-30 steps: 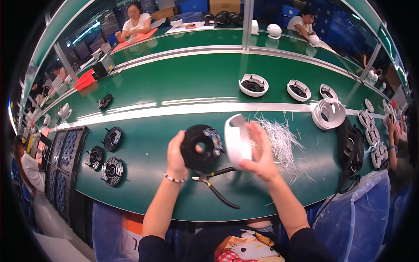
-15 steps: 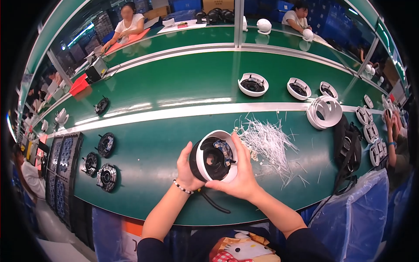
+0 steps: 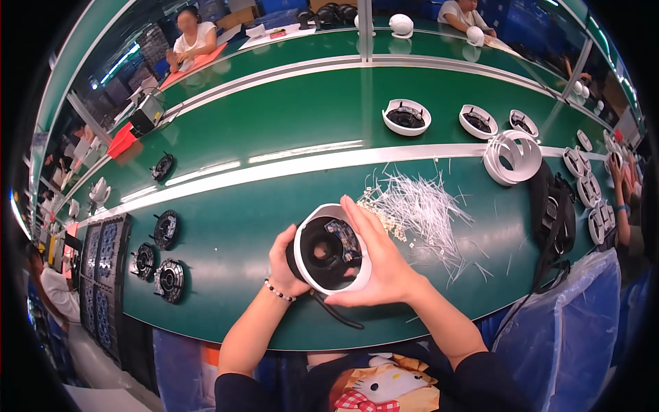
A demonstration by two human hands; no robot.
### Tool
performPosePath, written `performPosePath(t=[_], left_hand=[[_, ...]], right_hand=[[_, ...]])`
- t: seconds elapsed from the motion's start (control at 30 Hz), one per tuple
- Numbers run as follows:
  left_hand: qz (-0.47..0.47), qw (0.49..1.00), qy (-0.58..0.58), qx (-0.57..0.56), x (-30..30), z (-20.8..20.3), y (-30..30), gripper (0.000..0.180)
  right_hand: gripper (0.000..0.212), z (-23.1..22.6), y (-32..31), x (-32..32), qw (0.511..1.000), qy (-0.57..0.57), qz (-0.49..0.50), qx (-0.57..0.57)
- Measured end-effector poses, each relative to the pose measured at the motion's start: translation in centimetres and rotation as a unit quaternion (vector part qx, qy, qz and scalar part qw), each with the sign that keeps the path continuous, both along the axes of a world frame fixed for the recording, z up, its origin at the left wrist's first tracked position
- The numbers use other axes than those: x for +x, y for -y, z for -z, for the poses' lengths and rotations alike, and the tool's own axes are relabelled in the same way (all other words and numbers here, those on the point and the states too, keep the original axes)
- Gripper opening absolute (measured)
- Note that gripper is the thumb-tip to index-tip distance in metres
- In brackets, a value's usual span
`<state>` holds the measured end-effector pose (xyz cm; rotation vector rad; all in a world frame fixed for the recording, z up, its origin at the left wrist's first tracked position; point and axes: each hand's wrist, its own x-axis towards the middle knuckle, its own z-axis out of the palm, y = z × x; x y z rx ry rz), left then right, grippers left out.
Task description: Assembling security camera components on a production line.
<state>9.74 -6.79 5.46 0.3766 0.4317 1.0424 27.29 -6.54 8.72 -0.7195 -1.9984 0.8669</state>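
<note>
Between my two hands is a round housing with a white outer ring (image 3: 300,257), a black inside and a small blue circuit board (image 3: 340,232) at its upper right. My left hand (image 3: 283,264) wraps the black back of it from the left side, a beaded bracelet on that wrist. Against the ring's right side presses my right hand (image 3: 388,268), fingers stretched along the rim and thumb below. The housing's open face is tilted up toward me. Under it, a black strap-like piece (image 3: 336,312) lies on the green table.
Thin white strips (image 3: 425,213) lie heaped beyond my right hand, small beige pieces (image 3: 388,223) beside them. Black round bases (image 3: 165,229) and a black tray of circuit boards (image 3: 103,275) stand left. Right are stacked white rings (image 3: 511,161), a black bag (image 3: 549,213) and a co-worker's arm (image 3: 621,199).
Both hands have shifted slightly left with the housing. My right fingers have lifted and straightened along the white ring, and the ring faces me more fully.
</note>
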Motion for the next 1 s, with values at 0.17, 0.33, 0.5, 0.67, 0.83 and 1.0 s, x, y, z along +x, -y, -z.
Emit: performPosePath(t=[0.17, 0.33, 0.5, 0.67, 0.83, 1.0], left_hand=[[-0.052, 0.998, 0.018, 0.042, 0.3, 0.8, -0.1, 0.057], [-0.026, 0.997, 0.017, 0.073, 0.2, -0.1, 0.1, 0.084], [-0.021, 0.992, -0.048, 0.115, 0.0, 0.2, 0.3, 0.088], [0.007, 0.988, -0.027, 0.151, -1.2, 1.6, 0.2, 0.078], [0.041, 0.984, -0.048, 0.165, -2.0, 1.9, -0.4, 0.073], [0.021, 0.992, -0.005, 0.127, -1.6, 1.5, -0.3, 0.067]], right_hand=[[0.116, 1.9, 0.7, -2.5, 0.990, 0.044, 0.098, 0.097], [0.116, 2.0, 0.8, -3.3, 0.983, 0.054, 0.123, 0.123], [0.118, 1.6, 0.7, -3.4, 0.980, 0.067, 0.158, 0.103], [0.123, 2.3, 0.9, -4.3, 0.981, 0.062, 0.168, 0.071], [0.124, 2.3, 0.9, -4.5, 0.980, 0.066, 0.168, 0.082], [0.122, 1.7, 1.0, -4.7, 0.981, 0.064, 0.159, 0.090]])
